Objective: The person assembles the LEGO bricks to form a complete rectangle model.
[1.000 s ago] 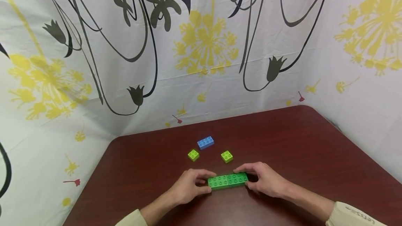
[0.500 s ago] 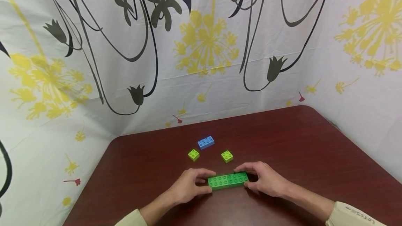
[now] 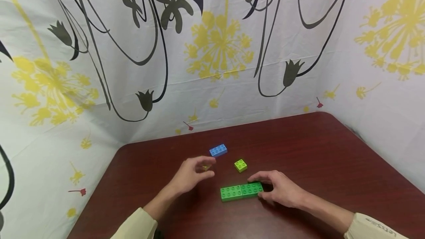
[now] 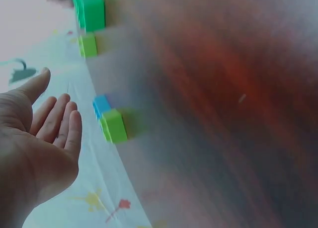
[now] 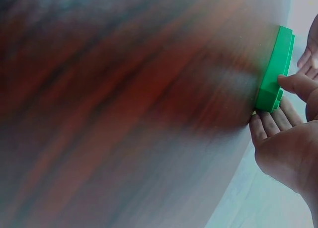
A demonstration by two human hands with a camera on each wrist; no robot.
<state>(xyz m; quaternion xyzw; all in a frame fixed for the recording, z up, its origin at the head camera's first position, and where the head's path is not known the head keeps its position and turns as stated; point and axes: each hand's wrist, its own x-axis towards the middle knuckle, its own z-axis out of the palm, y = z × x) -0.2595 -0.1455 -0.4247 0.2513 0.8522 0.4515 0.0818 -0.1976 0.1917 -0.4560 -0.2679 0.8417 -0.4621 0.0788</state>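
Note:
Two bright green eight-stud toy building bricks lie end to end on the table, a left green brick [image 3: 231, 193] and a right green brick [image 3: 251, 190]. My right hand [image 3: 280, 191] holds the right one by its outer end, thumb on the near side and fingers on the far side. Loosely spread, my left hand [image 3: 189, 175] hovers over a small lime brick [image 3: 206, 167], which shows only partly between thumb and fingers. In the left wrist view that lime brick [image 4: 114, 126] stands apart from the hand, whose palm holds nothing.
Behind the left hand lies a blue eight-stud brick [image 3: 218, 150]. A second lime brick [image 3: 240, 165] sits between it and the green pair. The dark red-brown table [image 3: 299, 146] meets a flower-printed white cloth [image 3: 212, 113] at its back and sides.
My left hand has let go of the left green brick and moved up and away to the left lime brick. The right hand and the bricks stay where they were.

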